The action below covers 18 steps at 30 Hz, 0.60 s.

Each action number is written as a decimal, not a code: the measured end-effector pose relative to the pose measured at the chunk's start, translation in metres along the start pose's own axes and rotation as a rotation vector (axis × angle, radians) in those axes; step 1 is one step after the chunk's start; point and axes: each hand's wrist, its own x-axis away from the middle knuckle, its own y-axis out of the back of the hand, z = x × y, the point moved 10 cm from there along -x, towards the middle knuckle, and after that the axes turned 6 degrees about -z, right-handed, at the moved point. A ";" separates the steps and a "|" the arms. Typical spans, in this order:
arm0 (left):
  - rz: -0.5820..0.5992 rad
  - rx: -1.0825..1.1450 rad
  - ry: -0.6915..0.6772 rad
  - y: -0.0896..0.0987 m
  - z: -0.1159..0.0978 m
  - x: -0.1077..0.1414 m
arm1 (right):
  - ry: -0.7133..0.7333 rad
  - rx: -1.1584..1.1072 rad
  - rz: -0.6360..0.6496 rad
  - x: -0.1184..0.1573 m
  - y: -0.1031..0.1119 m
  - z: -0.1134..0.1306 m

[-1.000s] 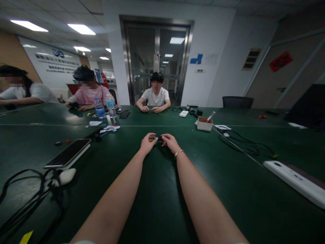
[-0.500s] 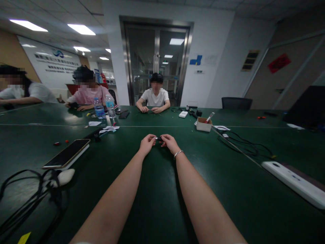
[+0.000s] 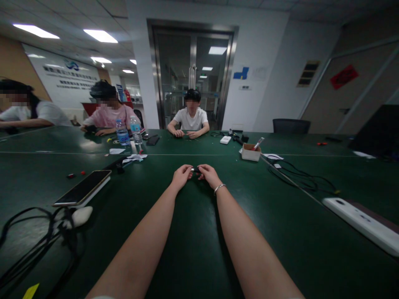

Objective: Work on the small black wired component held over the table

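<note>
Straight ahead over the dark green table (image 3: 195, 232), my left hand (image 3: 181, 176) and my right hand (image 3: 210, 175) meet with fingertips almost together. Between them is a small black object with a silvery end (image 3: 195, 170), too small to tell its kind. My left fingers pinch its silvery end, and my right fingers pinch the black end. Most of it is hidden by the fingers. A metal bracelet (image 3: 219, 189) sits on my right wrist.
Left are a phone (image 3: 84, 187) on a white item, black cables (image 3: 43, 241) and a mouse-like white object (image 3: 81, 216). Water bottles (image 3: 122, 133) stand farther back. Right are a small box (image 3: 251, 153), cables (image 3: 296, 174) and a long white device (image 3: 361, 222). Other people sit around the table.
Both hands stay almost still, keeping the small black object between them. The whole view has shifted very slightly.
</note>
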 end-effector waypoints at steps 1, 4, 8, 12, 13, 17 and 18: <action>-0.007 -0.002 0.005 0.001 0.000 0.000 | 0.000 -0.001 0.000 0.000 0.000 0.000; -0.019 -0.029 -0.016 0.002 -0.002 0.001 | 0.003 -0.003 0.002 0.001 0.000 0.001; -0.004 -0.037 -0.004 0.001 -0.001 0.001 | 0.006 0.002 0.003 0.002 -0.001 0.003; -0.012 -0.026 0.001 0.001 0.000 0.000 | -0.006 0.008 -0.007 0.002 -0.001 0.003; -0.006 -0.024 -0.005 0.000 -0.001 0.000 | -0.011 0.006 -0.007 0.002 -0.001 0.003; 0.018 -0.016 -0.023 -0.003 -0.001 0.000 | -0.014 -0.001 -0.006 0.002 -0.001 0.002; 0.010 -0.018 -0.017 -0.002 0.000 0.000 | -0.009 -0.001 -0.005 0.002 -0.001 0.002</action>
